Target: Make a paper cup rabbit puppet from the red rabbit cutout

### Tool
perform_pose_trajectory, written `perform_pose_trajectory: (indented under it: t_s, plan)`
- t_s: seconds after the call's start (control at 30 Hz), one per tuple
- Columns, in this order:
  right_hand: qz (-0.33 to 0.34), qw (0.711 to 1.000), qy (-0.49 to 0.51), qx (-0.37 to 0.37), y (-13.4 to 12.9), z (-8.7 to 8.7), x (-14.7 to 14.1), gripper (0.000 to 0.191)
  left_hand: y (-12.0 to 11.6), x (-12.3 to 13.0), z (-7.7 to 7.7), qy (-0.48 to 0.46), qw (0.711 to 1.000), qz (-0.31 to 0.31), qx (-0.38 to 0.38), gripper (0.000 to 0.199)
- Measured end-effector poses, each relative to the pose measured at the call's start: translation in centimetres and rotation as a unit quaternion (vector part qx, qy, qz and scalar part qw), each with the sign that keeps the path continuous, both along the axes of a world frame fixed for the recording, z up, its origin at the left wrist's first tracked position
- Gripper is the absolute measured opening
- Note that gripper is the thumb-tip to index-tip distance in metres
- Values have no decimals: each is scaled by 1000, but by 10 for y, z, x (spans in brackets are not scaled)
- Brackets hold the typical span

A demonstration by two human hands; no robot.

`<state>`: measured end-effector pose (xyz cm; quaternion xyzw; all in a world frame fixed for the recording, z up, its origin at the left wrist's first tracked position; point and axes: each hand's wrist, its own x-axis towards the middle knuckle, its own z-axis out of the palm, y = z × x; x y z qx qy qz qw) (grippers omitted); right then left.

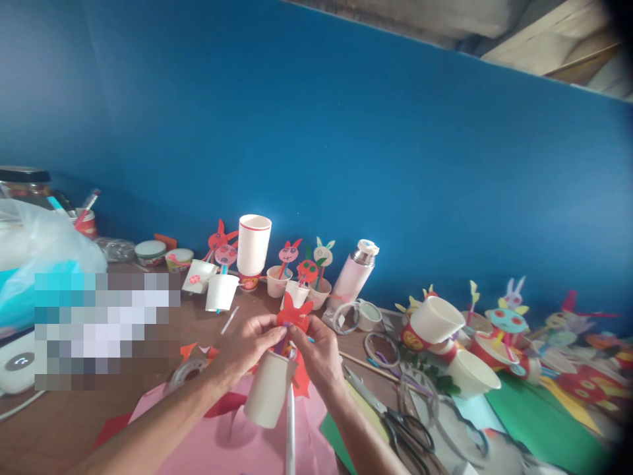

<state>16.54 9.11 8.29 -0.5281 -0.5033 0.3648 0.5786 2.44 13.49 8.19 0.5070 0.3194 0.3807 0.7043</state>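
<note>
Between both hands is a red paper bunny head with two ears, on a purplish stick that runs down into a white paper cup. My left hand pinches the head's lower left edge, thumb in front. From the other side my right hand grips its lower right edge, thumb also in front. The cup hangs tilted below the fingers, over pink paper. A white stick or pen lies beside the cup. Red paper scraps show behind the right thumb.
Scissors and tape rolls lie at right, near green paper. Along the blue wall stand a cup stack, a flask and several paper-figure cups. A plastic bag is at left.
</note>
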Motion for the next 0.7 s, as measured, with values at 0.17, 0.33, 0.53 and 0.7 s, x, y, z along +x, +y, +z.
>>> perform_pose_trajectory:
  t_s: [0.17, 0.33, 0.53, 0.7]
  plan:
    - [13, 999, 35, 13, 2, -3, 1, 27, 3, -2, 0, -7, 1000, 17, -16, 19]
    - [-10, 998, 57, 34, 4, -5, 6, 36, 2, -4, 5, -38, 998, 4, -43, 14]
    - [10, 996, 78, 28, 3, -4, 4, 40, 1, -4, 6, -61, 996, -12, -57, 16]
    - [29, 995, 99, 10, 1, -2, 1, 38, 1, -5, 4, -65, 996, -9, -54, 15]
